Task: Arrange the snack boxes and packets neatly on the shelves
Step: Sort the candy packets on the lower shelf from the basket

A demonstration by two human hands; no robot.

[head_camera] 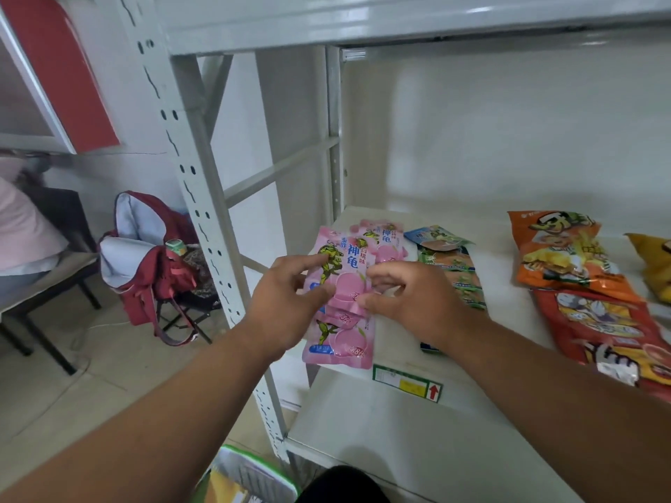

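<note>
Several pink snack packets [345, 263] printed with a green turtle overlap in a stack at the left end of the white shelf [417, 361]. My left hand [290, 303] pinches the stack's left edge between thumb and fingers. My right hand [403, 295] pinches its right side, fingers curled over the packets. The lowest pink packet [341, 343] pokes out beneath both hands at the shelf's front edge. To the right lie green packets [450, 263], partly hidden by my right hand.
Further right on the shelf lie an orange chip bag [559, 252], a red bag [610, 332] and a yellow bag [653, 263]. A lower shelf [399, 437] sits below. The upright post [196, 176] stands left; a red backpack [152, 263] sits on a stool beyond it. A basket [247, 473] is on the floor.
</note>
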